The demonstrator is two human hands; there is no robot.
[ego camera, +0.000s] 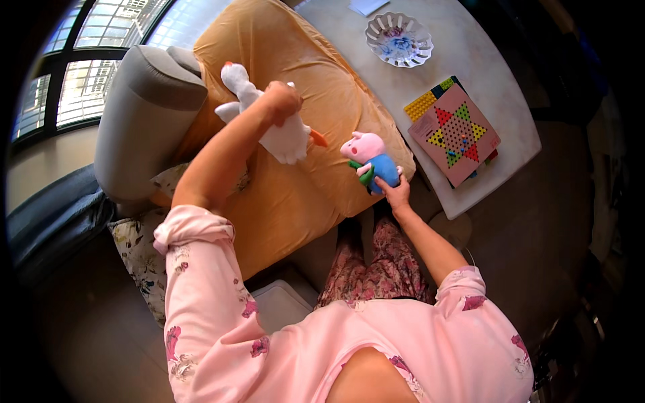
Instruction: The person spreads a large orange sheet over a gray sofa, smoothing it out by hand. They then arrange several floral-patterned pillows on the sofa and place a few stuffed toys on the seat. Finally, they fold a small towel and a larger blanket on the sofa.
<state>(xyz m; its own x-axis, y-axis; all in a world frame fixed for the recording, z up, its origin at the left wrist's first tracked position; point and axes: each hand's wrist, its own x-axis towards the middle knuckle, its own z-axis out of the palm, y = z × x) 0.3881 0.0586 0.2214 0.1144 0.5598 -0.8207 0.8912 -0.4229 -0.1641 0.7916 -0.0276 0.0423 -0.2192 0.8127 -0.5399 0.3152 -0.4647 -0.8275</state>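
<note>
My left hand (283, 102) is closed on the body of a white plush goose (284, 138) with orange feet and beak, over the sofa seat. Its head points towards the backrest. My right hand (395, 193) grips the lower back of a pink plush pig (384, 169) in a blue top, which has a small green figure at its front. The pig is at the seat's right edge, facing left. An orange cloth cover (312, 191) lies under both toys.
A marble-look table (468, 60) on the right holds a lattice-edged floral bowl (399, 43) and a pink Chinese checkers board (456, 133) on other boards. The grey sofa armrest (146, 116) and a floral cushion (138, 247) are on the left.
</note>
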